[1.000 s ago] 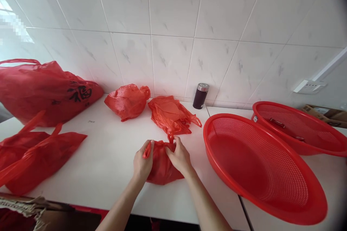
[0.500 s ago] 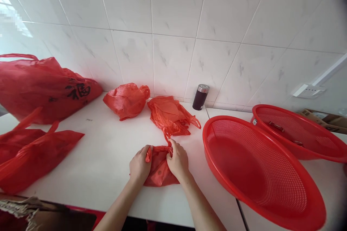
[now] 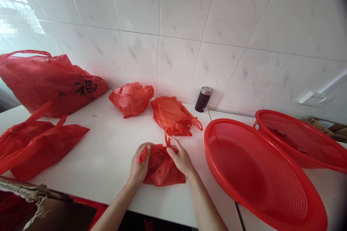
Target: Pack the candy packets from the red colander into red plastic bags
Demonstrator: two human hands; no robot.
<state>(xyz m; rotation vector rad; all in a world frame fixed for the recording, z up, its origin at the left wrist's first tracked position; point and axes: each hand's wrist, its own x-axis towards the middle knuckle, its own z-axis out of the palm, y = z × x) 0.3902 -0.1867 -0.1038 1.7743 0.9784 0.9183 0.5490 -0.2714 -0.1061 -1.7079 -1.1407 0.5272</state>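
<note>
A small red plastic bag [image 3: 164,173] lies on the white table near its front edge, with lumpy contents showing faintly through it. My left hand [image 3: 139,164] grips the bag's upper left side, and a bit of red handle sticks out by the thumb. At the upper right side, my right hand [image 3: 182,158] has thumb and fingers on the bag, beside a handle loop that stands up. Just beyond lies a loose heap of flattened red plastic bags [image 3: 173,113]. What is inside the small bag cannot be made out.
To the right stand a red perforated basket [image 3: 230,173] and a second red basket [image 3: 295,139]. A dark flask [image 3: 203,101] is by the tiled wall. Further left are a tied red bag [image 3: 130,99], a large red bag [image 3: 54,83] and another red bag [image 3: 54,140]. A torn cardboard box [image 3: 56,213] sits at front left.
The small bag's top has spread wider and its body looks flatter. My right hand's fingers have loosened and stretched a little, and the view has shifted slightly left.
</note>
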